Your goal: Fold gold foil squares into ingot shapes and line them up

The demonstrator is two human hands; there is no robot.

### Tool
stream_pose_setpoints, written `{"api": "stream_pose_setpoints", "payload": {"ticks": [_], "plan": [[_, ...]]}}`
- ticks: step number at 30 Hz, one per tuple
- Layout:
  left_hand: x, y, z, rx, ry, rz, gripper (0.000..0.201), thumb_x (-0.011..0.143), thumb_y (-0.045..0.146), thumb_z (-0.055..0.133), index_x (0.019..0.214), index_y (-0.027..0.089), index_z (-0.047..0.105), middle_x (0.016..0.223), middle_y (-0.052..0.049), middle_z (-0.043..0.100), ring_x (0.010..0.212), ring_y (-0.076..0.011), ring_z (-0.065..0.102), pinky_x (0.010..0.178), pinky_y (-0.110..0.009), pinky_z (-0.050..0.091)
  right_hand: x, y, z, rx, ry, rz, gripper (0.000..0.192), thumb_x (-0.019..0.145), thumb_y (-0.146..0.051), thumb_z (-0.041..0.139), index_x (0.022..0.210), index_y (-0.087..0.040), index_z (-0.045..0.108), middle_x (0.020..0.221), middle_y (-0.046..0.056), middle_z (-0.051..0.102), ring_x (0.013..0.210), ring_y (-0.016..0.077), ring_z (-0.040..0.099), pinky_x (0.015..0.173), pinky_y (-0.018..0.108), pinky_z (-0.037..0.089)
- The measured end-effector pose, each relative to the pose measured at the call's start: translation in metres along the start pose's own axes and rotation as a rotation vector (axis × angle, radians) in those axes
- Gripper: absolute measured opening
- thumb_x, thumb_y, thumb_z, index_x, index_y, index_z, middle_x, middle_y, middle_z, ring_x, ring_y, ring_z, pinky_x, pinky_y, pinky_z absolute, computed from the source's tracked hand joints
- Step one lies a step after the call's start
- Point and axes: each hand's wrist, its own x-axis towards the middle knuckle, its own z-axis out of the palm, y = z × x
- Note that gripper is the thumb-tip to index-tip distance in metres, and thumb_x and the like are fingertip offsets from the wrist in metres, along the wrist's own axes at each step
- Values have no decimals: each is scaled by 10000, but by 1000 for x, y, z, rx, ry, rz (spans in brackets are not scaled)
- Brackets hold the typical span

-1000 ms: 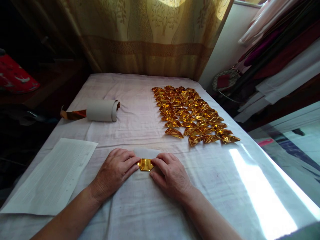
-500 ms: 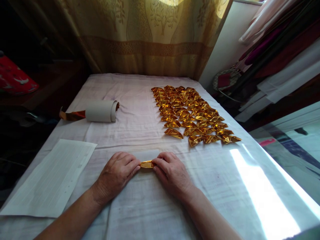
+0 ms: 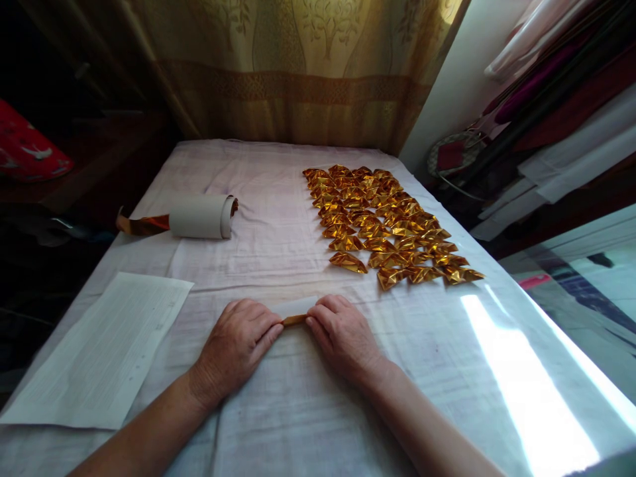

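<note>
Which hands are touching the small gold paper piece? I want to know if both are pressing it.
Touching, both. The head view shows the left hand and right hand with fingertips meeting the ends of the gold paper piece, no gap visible.

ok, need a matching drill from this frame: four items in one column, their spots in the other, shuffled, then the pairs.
Items:
1. gold paper piece
2. roll
3. white sheet
4. folded gold pieces

Places:
A. in rows, far right of the cloth
B. pinched between left hand and right hand
C. lying flat, near left
D. on its side, far left

Pairs: 1-B, 2-D, 3-C, 4-A
</note>
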Motion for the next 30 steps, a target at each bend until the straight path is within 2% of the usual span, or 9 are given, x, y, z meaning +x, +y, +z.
{"api": "stream_pose_setpoints", "payload": {"ticks": [5, 10, 14, 19, 23, 30], "plan": [[-2, -1, 4, 30, 33, -39, 206, 1001, 296, 462, 966, 192, 636, 837, -25, 683, 785, -185, 597, 775, -346, 432, 8, 0, 2, -92, -30, 45, 212, 973, -274, 548, 802, -210, 655, 792, 30, 635, 742, 168, 560, 699, 282, 393], [-3, 1, 9, 55, 87, -84, 199, 992, 285, 480, 1146, 186, 558, 871, -31, 669, 805, -192, 610, 806, -355, 454, 7, 0, 7, -72, 55, 76, 147, 957, -269, 573, 842, -210, 643, 790, 27, 652, 749, 181, 577, 695, 291, 392], [-2, 2, 11, 111, 103, -73, 192, 993, 279, 483, 1142, 174, 546, 872, -41, 663, 807, -202, 606, 790, -353, 447, 6, 0, 12, -46, 119, 110, 88, 938, -269, 604, 882, -204, 626, 788, 20, 667, 735, 183, 583, 686, 290, 393], [-1, 2, 12, 126, 102, -67, 183, 992, 278, 487, 1122, 168, 553, 875, -39, 670, 802, -205, 605, 770, -347, 439, 6, -1, 15, -51, 143, 124, 114, 932, -267, 617, 841, -201, 602, 765, 7, 654, 716, 176, 578, 676, 280, 383], [-1, 1, 13, 119, 103, -71, 179, 994, 287, 490, 1104, 166, 563, 888, -43, 671, 808, -207, 598, 777, -353, 425, 8, -3, 13, -64, 138, 137, 123, 927, -267, 628, 827, -200, 604, 760, 7, 646, 707, 171, 572, 669, 275, 371], [-2, 0, 13, 76, 20, -90, 156, 986, 283, 524, 1069, 235, 647, 918, -15, 669, 833, -197, 569, 777, -345, 399, 11, -4, 14, -116, 86, 159, 108, 939, -237, 598, 849, -201, 646, 820, 29, 657, 749, 177, 584, 682, 273, 384]]}}
